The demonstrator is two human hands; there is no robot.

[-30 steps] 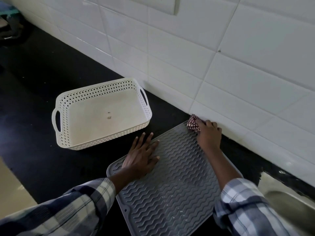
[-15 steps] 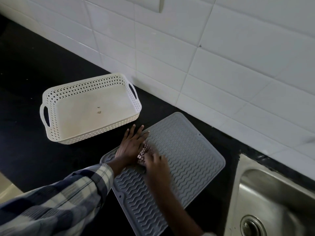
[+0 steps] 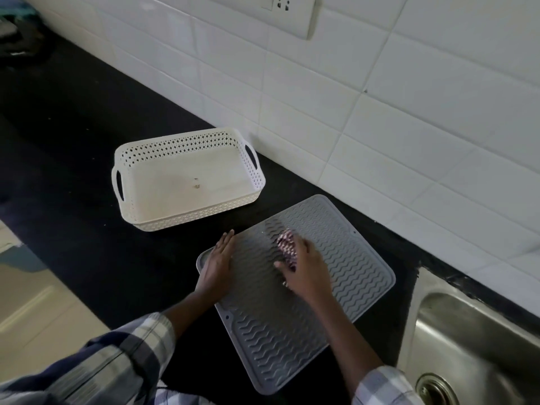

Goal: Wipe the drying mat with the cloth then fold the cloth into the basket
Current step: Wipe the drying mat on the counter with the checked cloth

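Wiping is underway: right hand [image 3: 306,273] grips the crumpled checked cloth [image 3: 287,247] on the grey ribbed silicone drying mat [image 3: 336,258], left hand [image 3: 217,266] lies open and flat beside it; folding into the white perforated plastic basket [image 3: 187,213] beyond comes next.

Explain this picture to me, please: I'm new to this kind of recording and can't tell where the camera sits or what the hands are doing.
There is no machine here. A person wears one wide-angle camera on the head, looking forward and down, so you see their own two arms in checked sleeves. They stand at a black counter against a white tiled wall. On the counter lies a grey drying mat with wavy ridges. The left hand rests flat on the mat's left edge, apparently steadying it. The right hand presses a small checked cloth onto the mat; it looks blurred, which suggests wiping. Beyond the mat stands a white perforated basket with a few small specks on its floor. A steel sink is at the lower right, and a wall socket is at the top.
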